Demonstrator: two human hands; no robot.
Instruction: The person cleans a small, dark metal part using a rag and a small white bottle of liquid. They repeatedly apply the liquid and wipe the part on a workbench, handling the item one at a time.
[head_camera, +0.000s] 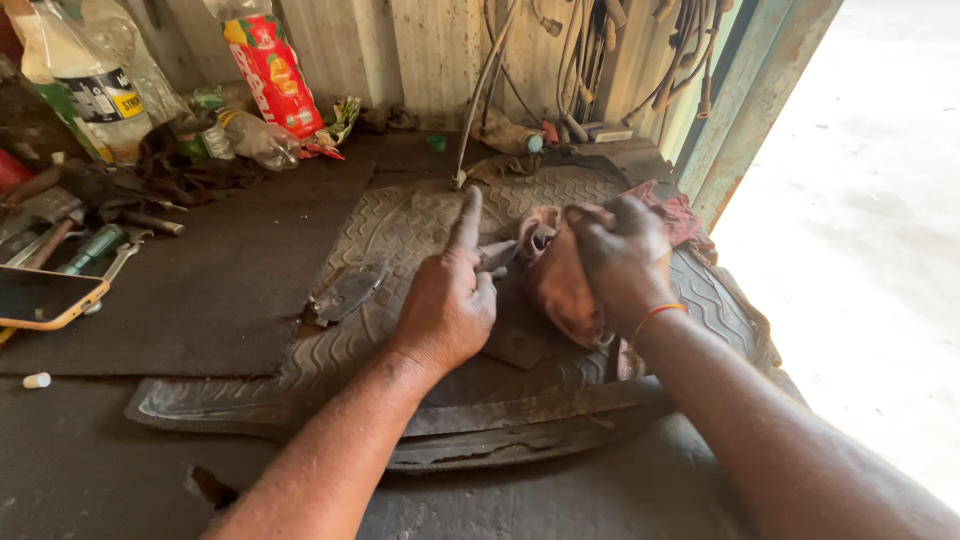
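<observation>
**Two hands at a rag and a small metal part**

Nearest, the left hand (447, 305) is mostly curled, index finger sticking straight up, the other fingers pinching a small grey metal part (497, 256) (its shape is hard to make out). Just beside it, the right hand (620, 258) is clenched around a reddish rag (556, 280). Both rest over a ribbed rubber mat (400, 225). Farther left lies a phone (45, 297); bottles (90, 85) stand at the wall.

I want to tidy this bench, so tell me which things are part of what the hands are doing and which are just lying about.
In use: left hand, small metal part, right hand, reddish rag, rubber mat.

Lying about: phone, plastic bottles, red packet, hand tools.
</observation>
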